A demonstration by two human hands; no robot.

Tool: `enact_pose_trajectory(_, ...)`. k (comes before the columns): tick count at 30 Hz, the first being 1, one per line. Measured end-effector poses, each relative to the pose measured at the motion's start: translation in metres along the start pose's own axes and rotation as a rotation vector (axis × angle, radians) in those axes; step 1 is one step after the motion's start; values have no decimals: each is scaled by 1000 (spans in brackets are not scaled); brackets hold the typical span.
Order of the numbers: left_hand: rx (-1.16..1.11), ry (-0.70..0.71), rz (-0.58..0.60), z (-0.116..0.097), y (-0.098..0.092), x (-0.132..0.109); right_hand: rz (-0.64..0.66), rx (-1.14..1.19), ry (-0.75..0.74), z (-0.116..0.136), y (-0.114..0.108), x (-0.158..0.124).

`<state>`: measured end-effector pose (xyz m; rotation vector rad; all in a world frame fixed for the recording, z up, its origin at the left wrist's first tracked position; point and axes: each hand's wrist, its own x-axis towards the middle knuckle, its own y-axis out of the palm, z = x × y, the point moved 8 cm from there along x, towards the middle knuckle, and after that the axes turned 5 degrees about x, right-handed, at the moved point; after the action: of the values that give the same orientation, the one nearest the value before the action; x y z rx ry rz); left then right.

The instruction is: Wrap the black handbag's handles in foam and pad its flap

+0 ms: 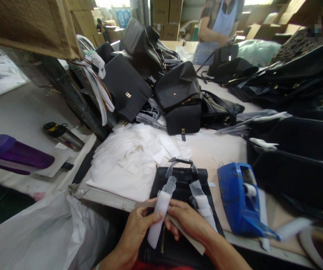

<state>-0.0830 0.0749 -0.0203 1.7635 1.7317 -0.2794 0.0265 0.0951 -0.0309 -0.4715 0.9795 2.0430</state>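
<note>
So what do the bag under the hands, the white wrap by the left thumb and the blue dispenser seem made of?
Bag: black leather or imitation, going by the smooth, low-sheen surface; I can't tell which.
White wrap: probably thin foam sheet, matte and softly padded-looking.
Blue dispenser: likely hard plastic, with rounded, moulded-looking edges and dark scuffs; painted metal is possible.

bag: black | foam wrap: white | strip: greyish beige | tape dispenser: blue | tumbler: purple | sheets: white
</note>
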Motion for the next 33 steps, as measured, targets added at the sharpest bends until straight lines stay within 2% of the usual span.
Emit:
enact_pose_trajectory(5, 34, 4, 14, 1, 0, 1, -64, -85, -16, 5, 2, -3)
enact_pose_trajectory(14, 88, 4, 30, -5, -1, -2, -138, -388, -178, 17, 5, -9)
enact_pose_trajectory(18, 84, -16, 30, -5, 0, -3, -165, -491, -173, 19, 1, -9)
enact_pose_trajectory(22, 64, -15, 12, -1, 0, -2, -182, -488, -168, 19, 0, -7)
enact_pose_trajectory(27, 38, -39, -37, 11, -6, 0, -171, -338, -142, 17, 2, -14)
enact_pose_trajectory(33, -5, -58, -78, 16, -11, 1, -172, 261, -38, 4, -7, -50)
